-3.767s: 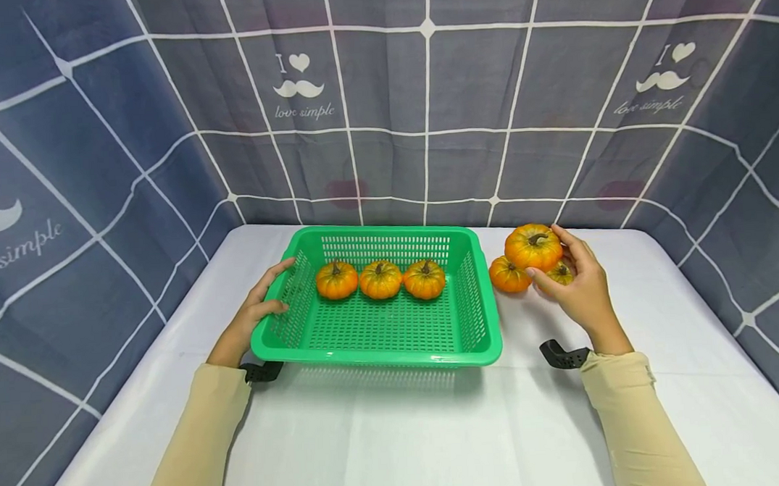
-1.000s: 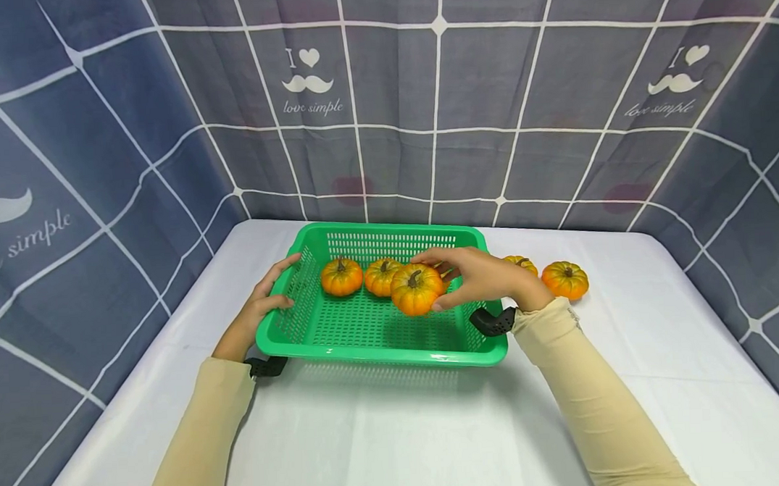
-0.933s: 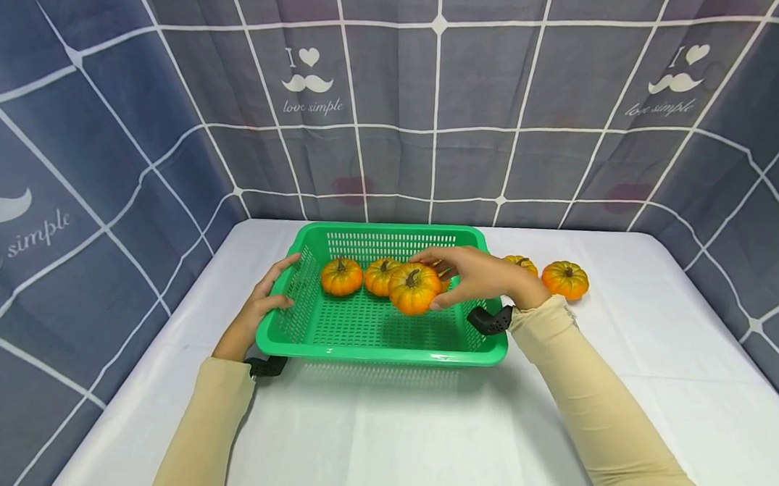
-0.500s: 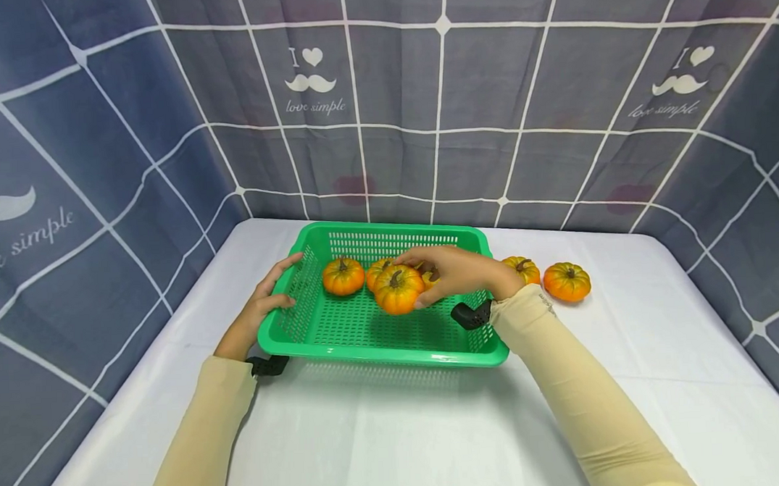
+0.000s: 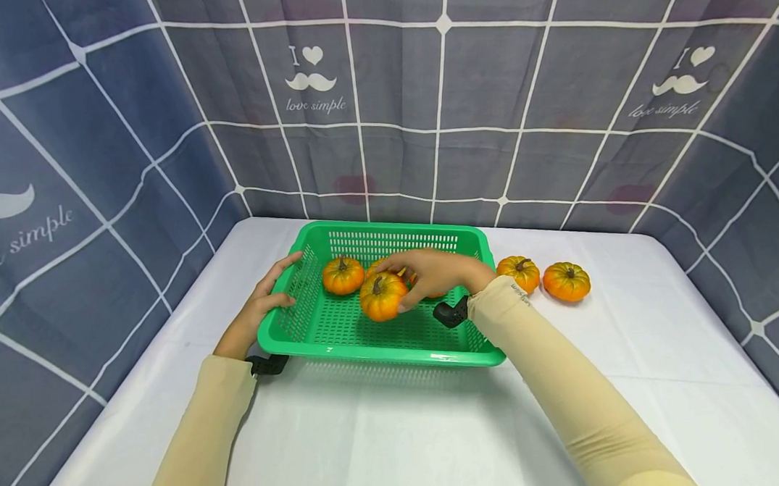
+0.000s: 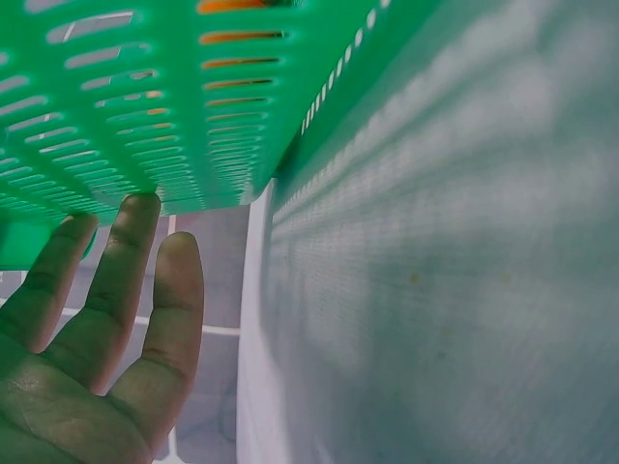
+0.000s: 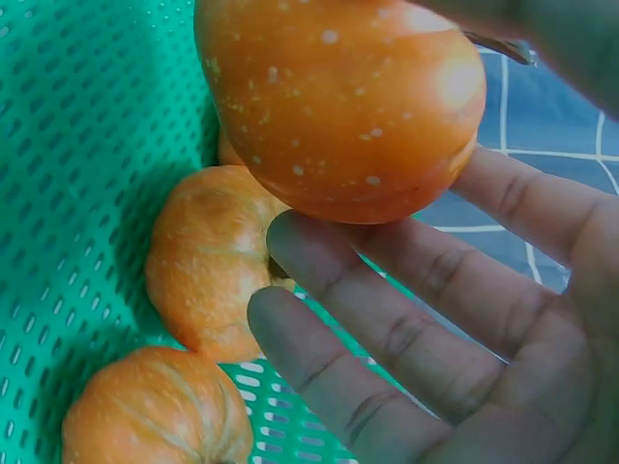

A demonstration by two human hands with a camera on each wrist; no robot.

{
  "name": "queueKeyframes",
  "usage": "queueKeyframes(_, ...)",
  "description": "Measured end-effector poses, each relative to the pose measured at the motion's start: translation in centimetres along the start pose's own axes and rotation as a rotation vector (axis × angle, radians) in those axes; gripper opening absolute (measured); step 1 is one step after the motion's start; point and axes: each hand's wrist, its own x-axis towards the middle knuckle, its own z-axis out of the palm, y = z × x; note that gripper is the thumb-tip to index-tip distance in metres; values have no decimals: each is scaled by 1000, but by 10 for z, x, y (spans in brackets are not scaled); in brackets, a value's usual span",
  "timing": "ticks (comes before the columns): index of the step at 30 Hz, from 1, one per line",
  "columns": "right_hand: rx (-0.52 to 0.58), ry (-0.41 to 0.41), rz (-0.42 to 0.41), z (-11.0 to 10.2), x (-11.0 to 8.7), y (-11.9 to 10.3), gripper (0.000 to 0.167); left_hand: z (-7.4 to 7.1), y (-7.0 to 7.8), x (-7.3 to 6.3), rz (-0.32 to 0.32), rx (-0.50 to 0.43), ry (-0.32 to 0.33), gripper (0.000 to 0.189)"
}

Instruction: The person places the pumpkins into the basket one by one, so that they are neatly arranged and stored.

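Two ribbed pumpkins (image 5: 567, 282) rest on white cloth (image 5: 398, 431) at 3 o'clock from the perforated green basket (image 5: 368, 353). Right hand (image 5: 433, 270) partly hides two of three inner pumpkins (image 5: 343, 276) and holds a speckled pumpkin (image 5: 380, 299) at its 8 o'clock, 3 o'clock from the left hand (image 5: 257, 312), which grips the basket's 9 o'clock rim.

"I" (image 5: 293, 56), "love simple" (image 5: 315, 105), on checked curtain (image 5: 389, 76)
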Motion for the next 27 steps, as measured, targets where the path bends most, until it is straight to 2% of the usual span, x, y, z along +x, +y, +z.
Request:
queueKeyframes(7, 16, -46, 47, 6, 14, -3, 73, 0, 1, 0, -1, 21, 0, 93)
queueKeyframes(18, 38, -66, 99, 17, 31, -8, 71, 0, -1, 0, 5, 23, 3, 92)
queueKeyframes(27, -84, -83, 132, 29, 44, -20, 71, -1, 1, -1, -8, 40, 6, 91)
